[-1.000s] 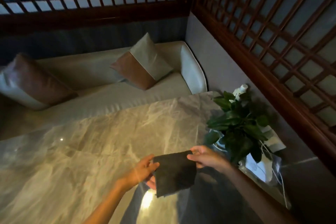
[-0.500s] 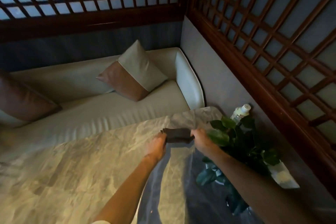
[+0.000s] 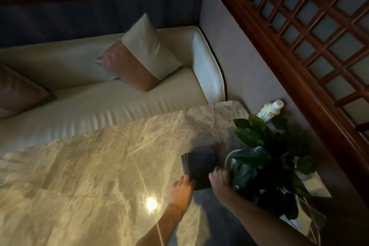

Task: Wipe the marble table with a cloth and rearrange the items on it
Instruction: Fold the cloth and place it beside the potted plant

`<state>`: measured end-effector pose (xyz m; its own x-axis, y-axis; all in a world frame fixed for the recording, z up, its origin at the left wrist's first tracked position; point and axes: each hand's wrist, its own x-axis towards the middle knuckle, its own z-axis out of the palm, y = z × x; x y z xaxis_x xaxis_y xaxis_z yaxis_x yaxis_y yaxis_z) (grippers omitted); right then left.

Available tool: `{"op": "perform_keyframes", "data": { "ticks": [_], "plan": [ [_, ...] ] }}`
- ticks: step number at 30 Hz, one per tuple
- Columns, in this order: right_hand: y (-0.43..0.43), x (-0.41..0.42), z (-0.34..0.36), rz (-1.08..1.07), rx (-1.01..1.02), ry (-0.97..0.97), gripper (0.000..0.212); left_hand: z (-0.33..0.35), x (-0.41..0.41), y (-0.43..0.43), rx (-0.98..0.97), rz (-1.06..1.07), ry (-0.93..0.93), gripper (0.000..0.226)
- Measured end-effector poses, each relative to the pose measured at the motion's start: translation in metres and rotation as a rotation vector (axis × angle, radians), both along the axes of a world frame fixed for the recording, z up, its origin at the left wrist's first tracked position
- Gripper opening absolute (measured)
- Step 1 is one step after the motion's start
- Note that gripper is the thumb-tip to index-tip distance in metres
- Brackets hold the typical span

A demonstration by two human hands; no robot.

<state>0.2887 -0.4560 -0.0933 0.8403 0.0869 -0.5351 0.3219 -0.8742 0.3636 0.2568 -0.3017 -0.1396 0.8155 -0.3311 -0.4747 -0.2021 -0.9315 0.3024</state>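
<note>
A dark folded cloth (image 3: 199, 164) lies flat on the marble table (image 3: 99, 166) near its right side. My left hand (image 3: 182, 189) touches the cloth's near left corner and my right hand (image 3: 220, 182) holds its near right edge. Both hands rest on the cloth's near end, fingers curled onto it. A potted green plant (image 3: 267, 158) in a white pot stands right beside the cloth, touching my right hand's side. Behind the plant a white bottle (image 3: 269, 111) stands by the wall.
A cream sofa (image 3: 99, 102) with a two-tone cushion (image 3: 139, 56) runs along the table's far edge. A wooden lattice screen (image 3: 299, 36) and grey wall close the right side. A lamp's bright reflection (image 3: 151, 203) shows on the marble. Pale packets (image 3: 311, 181) lie behind the plant.
The cloth was held open in the air, then folded between both hands. Now it lies folded on the marble beside the plant, with both hands at its near edge.
</note>
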Motion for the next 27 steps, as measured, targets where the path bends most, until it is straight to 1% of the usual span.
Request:
{"op": "perform_keyframes", "data": {
  "ticks": [3, 6, 9, 12, 14, 16, 17, 18, 19, 20, 21, 22, 23, 25, 26, 27],
  "plan": [
    [0.003, -0.011, 0.004, -0.015, -0.037, 0.023, 0.028, 0.005, -0.021, -0.002, -0.044, -0.007, 0.008, 0.043],
    [0.002, -0.025, 0.010, -0.037, -0.021, 0.028, 0.032, 0.009, -0.045, -0.005, -0.072, 0.033, 0.049, 0.041],
    [-0.005, -0.045, 0.010, -0.018, -0.035, 0.017, 0.032, 0.013, -0.063, -0.012, 0.002, -0.050, 0.041, 0.037],
    [-0.008, -0.061, 0.014, -0.009, -0.075, 0.054, 0.032, 0.024, -0.075, -0.017, 0.009, -0.110, 0.014, 0.033],
    [-0.011, -0.070, 0.019, 0.004, -0.064, 0.091, 0.032, 0.033, -0.085, -0.017, 0.021, -0.116, 0.026, 0.042],
    [-0.011, -0.079, 0.024, -0.046, -0.106, 0.130, 0.023, 0.033, -0.092, -0.019, 0.001, -0.082, -0.047, 0.044],
    [-0.012, -0.079, 0.033, -0.103, -0.117, 0.113, 0.013, 0.032, -0.095, -0.018, 0.002, -0.077, -0.069, 0.042],
    [-0.014, -0.083, 0.042, -0.212, -0.105, 0.102, 0.018, 0.033, -0.098, -0.016, 0.001, -0.081, -0.083, 0.038],
    [-0.015, -0.085, 0.048, -0.280, -0.140, 0.088, 0.027, 0.033, -0.102, -0.015, 0.020, -0.083, -0.094, 0.033],
    [-0.014, -0.082, 0.046, -0.242, -0.143, 0.085, 0.027, 0.036, -0.105, -0.013, 0.052, -0.091, -0.120, 0.029],
    [-0.014, -0.083, 0.030, -0.175, -0.071, 0.030, 0.028, 0.039, -0.108, -0.011, 0.068, -0.090, -0.131, 0.025],
    [-0.015, -0.083, 0.020, -0.130, -0.039, 0.065, 0.030, 0.043, -0.110, -0.010, 0.072, -0.080, -0.118, 0.026],
    [-0.011, -0.081, 0.020, -0.121, -0.028, 0.110, 0.032, 0.047, -0.111, -0.008, 0.066, -0.085, -0.062, 0.032],
    [-0.009, -0.080, 0.022, -0.142, -0.062, 0.155, 0.036, 0.053, -0.112, -0.001, 0.076, -0.116, 0.063, 0.063],
    [-0.008, -0.080, 0.021, -0.155, -0.083, 0.179, 0.037, 0.055, -0.112, 0.005, 0.122, -0.117, 0.119, 0.077],
    [-0.008, -0.082, 0.020, -0.162, -0.093, 0.196, 0.038, 0.049, -0.115, 0.013, 0.155, -0.110, 0.154, 0.083]
  ]
}}
